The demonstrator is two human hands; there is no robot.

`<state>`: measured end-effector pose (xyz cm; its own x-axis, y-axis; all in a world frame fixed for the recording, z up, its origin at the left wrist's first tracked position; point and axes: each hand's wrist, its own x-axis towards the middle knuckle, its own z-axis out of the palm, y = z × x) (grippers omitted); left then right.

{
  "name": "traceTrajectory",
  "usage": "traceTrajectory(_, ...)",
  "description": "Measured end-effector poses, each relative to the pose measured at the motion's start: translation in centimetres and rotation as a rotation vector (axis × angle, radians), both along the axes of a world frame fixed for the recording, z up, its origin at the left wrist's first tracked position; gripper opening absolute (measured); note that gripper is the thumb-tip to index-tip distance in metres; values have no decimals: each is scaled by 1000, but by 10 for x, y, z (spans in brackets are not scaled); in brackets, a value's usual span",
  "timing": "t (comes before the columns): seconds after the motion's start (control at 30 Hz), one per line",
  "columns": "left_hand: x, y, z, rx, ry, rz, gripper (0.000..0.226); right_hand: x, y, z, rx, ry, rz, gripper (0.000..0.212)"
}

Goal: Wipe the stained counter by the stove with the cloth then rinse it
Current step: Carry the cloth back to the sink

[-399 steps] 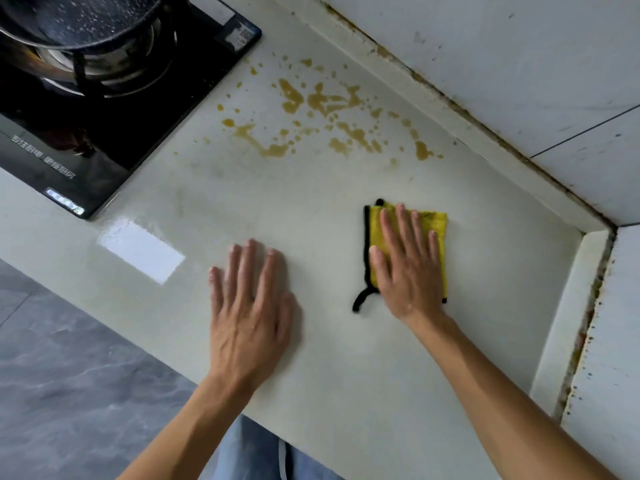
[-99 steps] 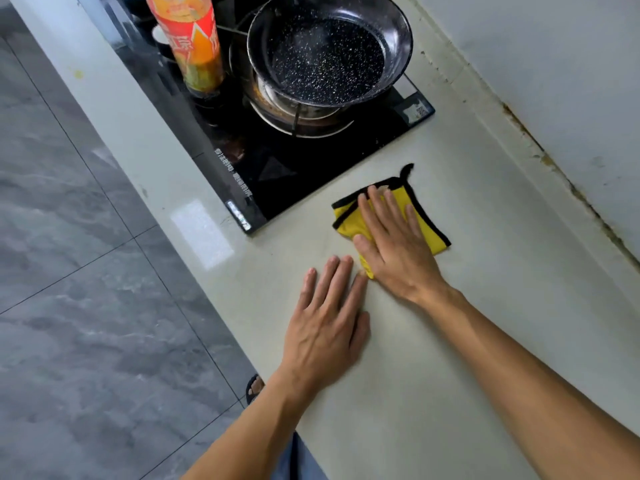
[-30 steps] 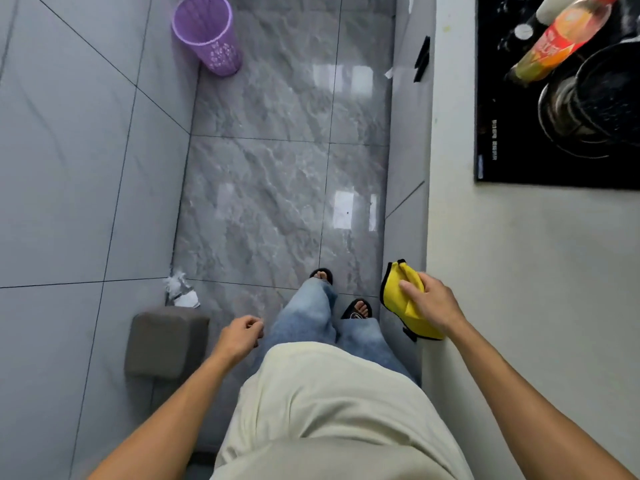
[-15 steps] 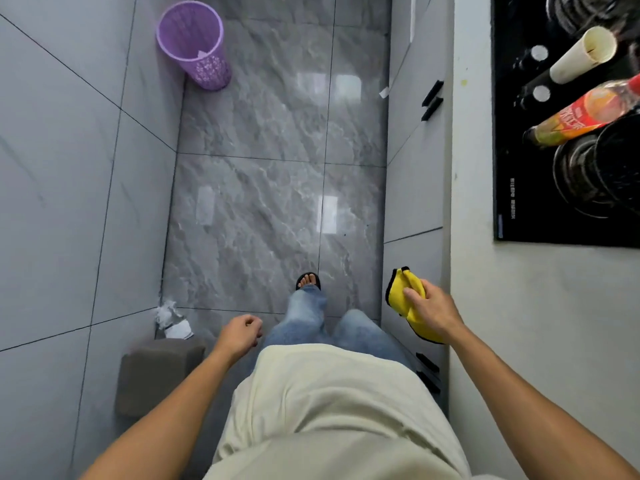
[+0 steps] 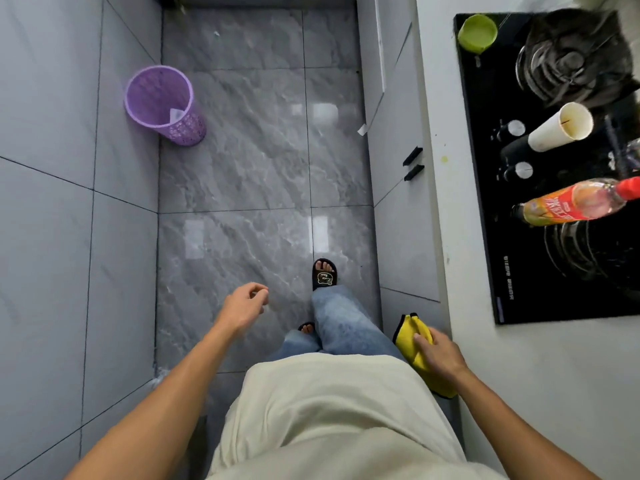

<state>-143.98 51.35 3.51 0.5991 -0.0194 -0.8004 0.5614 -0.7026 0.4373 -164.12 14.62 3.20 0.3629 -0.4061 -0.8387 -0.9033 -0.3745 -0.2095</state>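
Observation:
My right hand [image 5: 438, 355] grips the yellow cloth with black trim [image 5: 412, 336], bunched up and held off the counter's front edge, beside my right leg. The pale counter [image 5: 540, 393] runs along the right side of the view. The black stove [image 5: 554, 168] sits on it further ahead. My left hand [image 5: 244, 304] hangs over the grey floor with fingers loosely curled and nothing in it. The stained patch of counter is out of view.
On the stove stand an orange-labelled bottle [image 5: 571, 206], a white cup [image 5: 559, 128], a green cup [image 5: 477, 32] and a dark pan [image 5: 571, 57]. Grey cabinet doors with black handles [image 5: 412, 164] line the counter front. A purple basket [image 5: 162, 105] stands on the floor, far left.
I have stepped forward along the counter with the cloth still in my right hand. More of the stove has come into view. My left hand has swung forward and loosened.

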Motion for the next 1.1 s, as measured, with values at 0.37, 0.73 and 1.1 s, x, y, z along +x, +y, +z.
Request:
traceTrajectory(0.37, 48, 24, 8, 138, 234, 187, 22, 283, -34, 10, 42, -194, 115, 34)
traceTrajectory(0.73, 213, 15, 4, 153, 274, 163, 22, 483, -34, 25, 24, -268, 197, 19)
traceTrajectory(1.1, 519, -71, 12, -37, 23, 59, 18, 527, -89, 5, -68, 0, 54, 31)
